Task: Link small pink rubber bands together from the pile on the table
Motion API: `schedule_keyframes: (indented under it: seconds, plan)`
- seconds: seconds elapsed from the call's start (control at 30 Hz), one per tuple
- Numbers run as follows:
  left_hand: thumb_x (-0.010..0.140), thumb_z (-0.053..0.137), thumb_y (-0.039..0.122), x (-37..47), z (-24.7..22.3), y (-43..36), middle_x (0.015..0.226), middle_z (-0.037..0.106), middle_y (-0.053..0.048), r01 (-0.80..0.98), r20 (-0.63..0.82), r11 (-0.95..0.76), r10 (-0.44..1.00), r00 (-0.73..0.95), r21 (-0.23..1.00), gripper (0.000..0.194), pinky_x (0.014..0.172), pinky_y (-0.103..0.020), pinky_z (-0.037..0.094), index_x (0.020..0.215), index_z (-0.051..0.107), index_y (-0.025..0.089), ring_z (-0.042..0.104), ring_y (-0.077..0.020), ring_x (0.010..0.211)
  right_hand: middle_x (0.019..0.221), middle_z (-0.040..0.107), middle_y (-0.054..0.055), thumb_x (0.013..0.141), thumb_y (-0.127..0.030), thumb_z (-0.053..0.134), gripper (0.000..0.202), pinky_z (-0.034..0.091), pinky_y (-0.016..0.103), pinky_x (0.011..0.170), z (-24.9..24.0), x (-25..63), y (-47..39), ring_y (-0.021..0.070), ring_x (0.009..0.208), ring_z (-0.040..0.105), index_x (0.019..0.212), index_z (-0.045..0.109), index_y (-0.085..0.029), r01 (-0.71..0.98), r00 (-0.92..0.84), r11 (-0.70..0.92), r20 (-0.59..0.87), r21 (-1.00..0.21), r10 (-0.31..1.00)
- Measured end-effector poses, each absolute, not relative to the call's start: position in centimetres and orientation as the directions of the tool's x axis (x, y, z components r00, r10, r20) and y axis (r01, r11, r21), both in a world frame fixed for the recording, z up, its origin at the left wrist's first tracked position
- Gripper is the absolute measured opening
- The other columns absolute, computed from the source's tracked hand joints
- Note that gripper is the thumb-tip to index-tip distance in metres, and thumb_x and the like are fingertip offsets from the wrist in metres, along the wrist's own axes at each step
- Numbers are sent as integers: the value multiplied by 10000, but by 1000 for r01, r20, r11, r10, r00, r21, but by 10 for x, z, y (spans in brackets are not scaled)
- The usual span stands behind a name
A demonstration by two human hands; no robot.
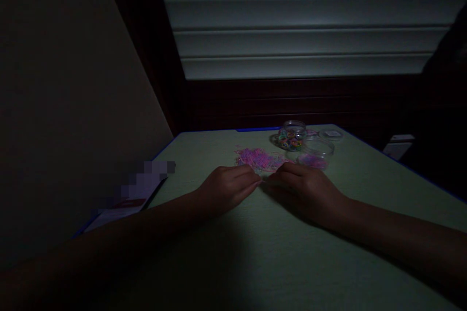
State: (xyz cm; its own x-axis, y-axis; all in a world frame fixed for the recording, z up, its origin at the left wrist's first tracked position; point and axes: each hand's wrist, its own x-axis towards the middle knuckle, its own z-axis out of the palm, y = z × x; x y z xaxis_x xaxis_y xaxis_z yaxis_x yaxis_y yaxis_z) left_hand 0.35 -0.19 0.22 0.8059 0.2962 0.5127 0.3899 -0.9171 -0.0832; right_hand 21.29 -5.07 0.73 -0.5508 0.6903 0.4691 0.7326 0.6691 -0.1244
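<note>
The pink-purple pile (258, 159) lay on the table (226, 272) just beyond the left hand (228, 187) and right hand (310, 192), whose fingertips were pinched together, their grip too dark to tell.

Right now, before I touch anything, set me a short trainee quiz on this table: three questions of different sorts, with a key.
1. True or false: the fingers of the left hand and right hand are spread far apart, at opposite edges of the tabletop.

2. What colour is the tabletop's edge?
A) Red
B) Blue
C) Yellow

3. Fill in: seen from here, the loose pink and purple pile lies to the ____ of the jar of mixed-colour rings.

Key: 1 false; 2 B; 3 left
</note>
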Motion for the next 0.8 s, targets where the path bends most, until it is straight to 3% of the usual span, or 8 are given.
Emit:
schedule_keyframes:
  seconds: [0.6, 0.8]
  plan:
    - [836, 435, 198, 2, 0, 0, 829, 593, -44, 380, 516, -923, 293, 804, -67, 170, 662, -223, 443, 933, 566, 149, 559, -111, 746, 738, 549, 35, 849, -215, 400, 204, 362, 223, 611, 6, 213, -49, 107, 667, 493, 825, 591, -147, 727, -560, 681, 496, -92, 664]
    - [822, 463, 238, 3, -1, 0, 889, 601, -60, 386, 559, -920, 285, 779, -70, 239, 656, -229, 466, 1035, 524, 148, 567, -125, 786, 763, 554, 45, 855, -218, 387, 212, 357, 239, 634, 6, 216, -47, 120, 699, 497, 835, 584, -143, 740, -553, 670, 514, -58, 655]
